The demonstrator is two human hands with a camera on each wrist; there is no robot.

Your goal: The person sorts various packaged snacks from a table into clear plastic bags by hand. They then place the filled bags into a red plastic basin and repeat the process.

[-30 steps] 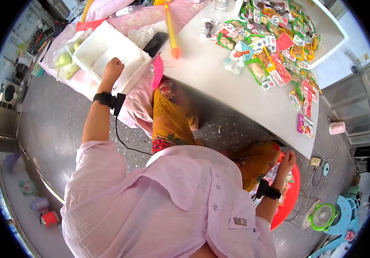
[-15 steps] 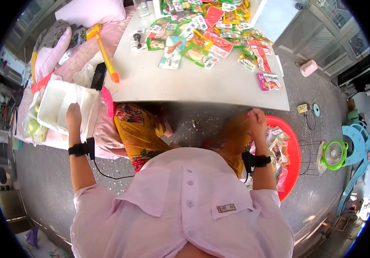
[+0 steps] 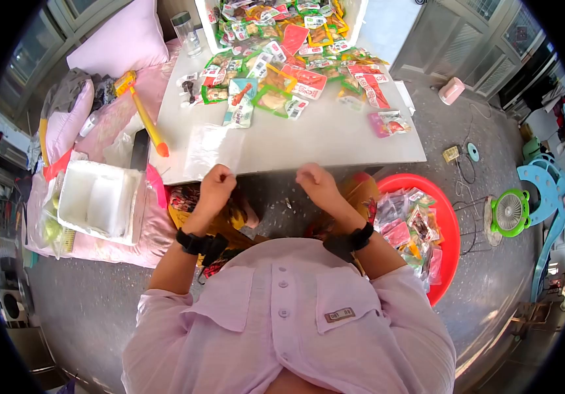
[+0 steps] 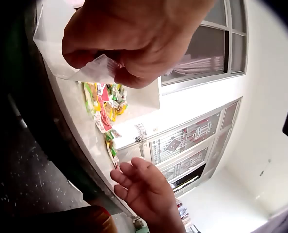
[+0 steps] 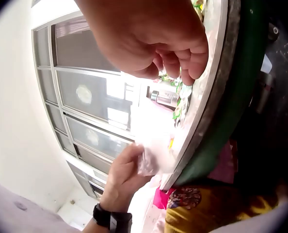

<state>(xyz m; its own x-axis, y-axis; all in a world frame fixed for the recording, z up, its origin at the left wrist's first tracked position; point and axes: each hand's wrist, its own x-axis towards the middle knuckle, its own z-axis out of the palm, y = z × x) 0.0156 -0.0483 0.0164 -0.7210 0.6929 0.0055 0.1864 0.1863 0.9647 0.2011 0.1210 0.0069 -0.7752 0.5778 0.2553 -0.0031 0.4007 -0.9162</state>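
Observation:
At the table's front edge my left hand (image 3: pixel 217 187) pinches a clear plastic bag (image 3: pixel 213 148) by one edge. The bag spreads over the white tabletop (image 3: pixel 276 144) in the head view. In the left wrist view its bunched edge sits between thumb and curled fingers. My right hand (image 3: pixel 318 184) hovers a short way to the right, holding nothing, its fingers loosely bent in the right wrist view. Beyond the hands lie several colourful sealed food packets (image 3: pixel 272 98), spilling from a white box (image 3: pixel 359 23) at the back.
A white foam box (image 3: pixel 102 197) stands at left on the pink bedding, near a yellow stick with an orange tip (image 3: pixel 148 125). On the floor at right is a red basin (image 3: pixel 452 243) of packets. A glass bottle (image 3: pixel 187 36) stands at the table's back left.
My left hand has come from the left foam box to the table edge, now with a plastic bag. The right hand has moved left from above the basin. The head view has turned.

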